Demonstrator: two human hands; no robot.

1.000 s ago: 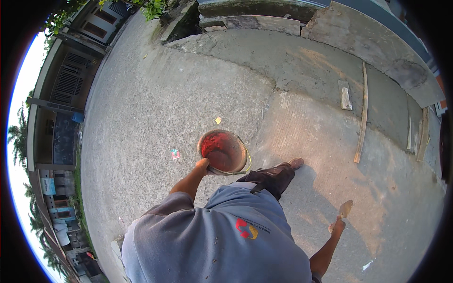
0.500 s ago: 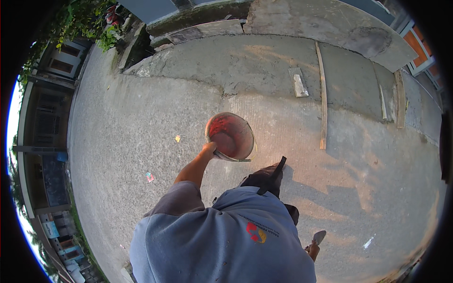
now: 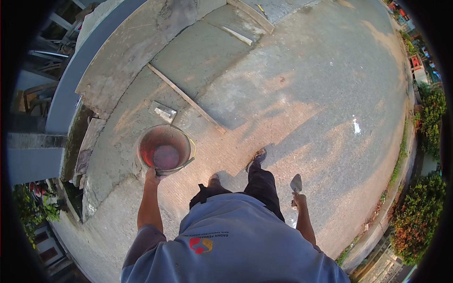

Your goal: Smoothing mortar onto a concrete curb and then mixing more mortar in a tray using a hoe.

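Observation:
A worn bucket (image 3: 164, 150), reddish inside and with a handle hanging at its right side, is held out in front of me. My left hand (image 3: 152, 175) is closed on its near rim. Down at my right side, my right hand (image 3: 298, 202) grips a pointed trowel (image 3: 296, 183) by its handle, with the grey blade turned forward. Just beyond the bucket, a flat rectangular tool with a pale top, perhaps a float (image 3: 163, 112), lies on the smooth grey cement strip (image 3: 137, 96). The bucket's inside looks bare apart from the red staining.
A long wooden strip (image 3: 188, 100) lies across the cement and onto the rough pavement (image 3: 321, 94). Farther off are a pale strip (image 3: 238, 36) and another board (image 3: 251, 15). A low wall (image 3: 137, 47) borders the cement on the left; shrubs (image 3: 417, 217) line the right edge.
My view and body have turned to the right, so the cement strip now appears on the left. The bucket and trowel stay in my hands, and more of my right arm shows.

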